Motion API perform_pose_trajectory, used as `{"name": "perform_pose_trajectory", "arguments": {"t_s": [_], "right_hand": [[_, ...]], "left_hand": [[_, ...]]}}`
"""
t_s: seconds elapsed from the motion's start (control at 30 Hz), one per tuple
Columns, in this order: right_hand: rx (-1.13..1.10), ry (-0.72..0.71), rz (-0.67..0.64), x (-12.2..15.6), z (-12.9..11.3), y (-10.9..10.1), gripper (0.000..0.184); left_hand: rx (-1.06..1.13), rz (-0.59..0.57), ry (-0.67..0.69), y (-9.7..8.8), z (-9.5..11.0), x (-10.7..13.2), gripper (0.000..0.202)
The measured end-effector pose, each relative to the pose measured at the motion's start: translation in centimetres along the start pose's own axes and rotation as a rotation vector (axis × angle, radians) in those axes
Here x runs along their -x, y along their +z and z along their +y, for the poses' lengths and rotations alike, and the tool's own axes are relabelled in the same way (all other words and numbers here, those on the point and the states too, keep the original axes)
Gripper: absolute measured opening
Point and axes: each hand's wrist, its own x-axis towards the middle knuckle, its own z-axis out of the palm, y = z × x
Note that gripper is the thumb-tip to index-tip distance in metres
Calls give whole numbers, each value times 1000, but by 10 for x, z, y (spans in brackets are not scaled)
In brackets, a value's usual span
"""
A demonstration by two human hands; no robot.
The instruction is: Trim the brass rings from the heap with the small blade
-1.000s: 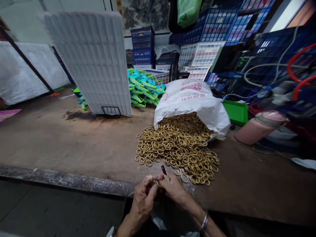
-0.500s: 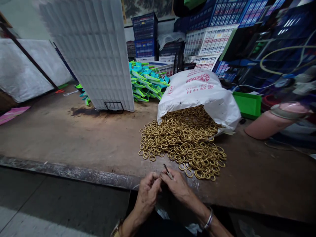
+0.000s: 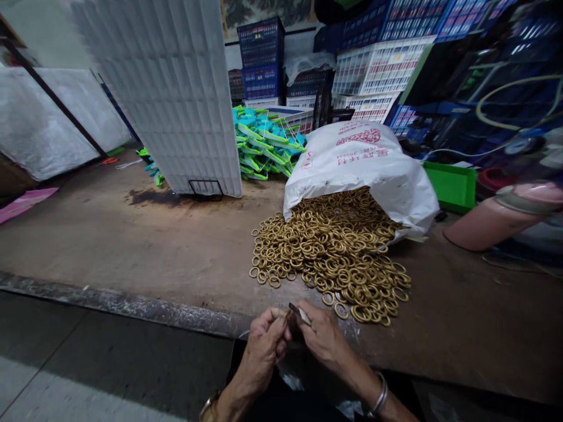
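Hands close together at the near edge of the worktop [image 3: 132, 252], just short of the heap of brass rings [image 3: 338, 252].
Left hand [image 3: 264, 343] is pinched tight on what looks like a single ring [image 3: 288, 316], mostly hidden by the fingers. Right hand [image 3: 323, 340] grips a small blade [image 3: 299, 313], tip meeting the left fingertips. Beyond them the heap spills from the white sack [image 3: 365, 164] towards the far right corner. Best done, I'd say, with short controlled strokes, edge turned away from the holding thumb and the ring kept firmly pinched.
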Motion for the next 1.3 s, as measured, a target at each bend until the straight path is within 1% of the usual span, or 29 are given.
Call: {"name": "perform_pose_trajectory", "arguments": {"t_s": [0.13, 0.37, 0.43, 0.53, 0.6, 0.63, 0.7, 0.8, 0.93, 1.07, 1.13, 1.2, 1.3], "right_hand": [[210, -87, -46, 5, 0, 3, 21], [421, -79, -87, 5, -2, 6, 24], [484, -40, -80, 1, -1, 4, 24], [547, 3, -60, -11, 0, 0, 24], [554, 27, -40, -21, -3, -1, 23], [547, 27, -13, -27, -4, 0, 22], [539, 38, 65, -37, -8, 3, 18], [570, 65, 140, -49, -11, 12, 11], [624, 64, 161, -60, -13, 20, 12], [621, 55, 149, -63, -14, 18, 13], [601, 30, 144, -61, -12, 15, 14], [557, -13, 145, -55, -9, 14, 14], [435, -79, 151, -42, -3, 14, 18]], "left_hand": [[-86, 56, -10, 2, 2, -2, 32], [-134, 98, 19, -1, 1, 0, 34], [-135, 83, 10, -1, 0, 5, 33], [-57, -1, -28, 0, 0, 12, 29], [63, -50, -47, 1, 1, 14, 27], [127, -53, -55, 0, 1, 14, 28], [229, -23, -72, -2, 1, 12, 29], [288, 36, -88, -6, 1, 10, 29], [352, 36, -83, -10, 4, 11, 22], [433, 4, -113, -12, 10, 11, 19], [452, 50, -107, -14, 11, 8, 21], [438, 127, -83, -16, 11, 5, 25], [330, 209, -39, -18, 10, -1, 29]]}}
